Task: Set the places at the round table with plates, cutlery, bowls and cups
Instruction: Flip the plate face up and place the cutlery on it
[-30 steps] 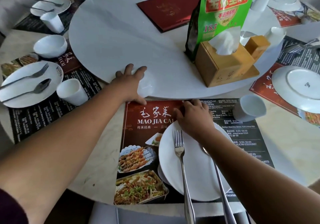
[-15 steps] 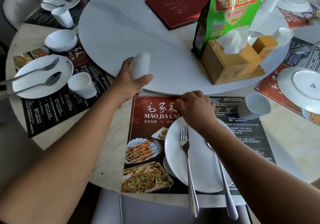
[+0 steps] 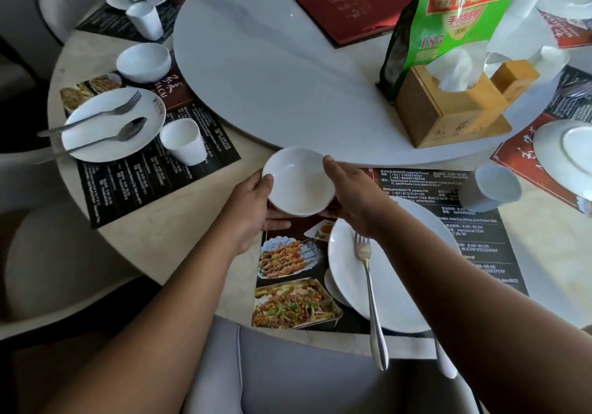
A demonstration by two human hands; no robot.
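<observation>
Empty white bowl held in both my hands.
My left hand and right hand grip its sides; the plate nearby bears a fork.

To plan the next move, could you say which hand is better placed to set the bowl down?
Probably left. The left hand cups the bowl from beneath, beside the plate; the right hand holds its other side, its arm lying over the plate and fork.
</observation>
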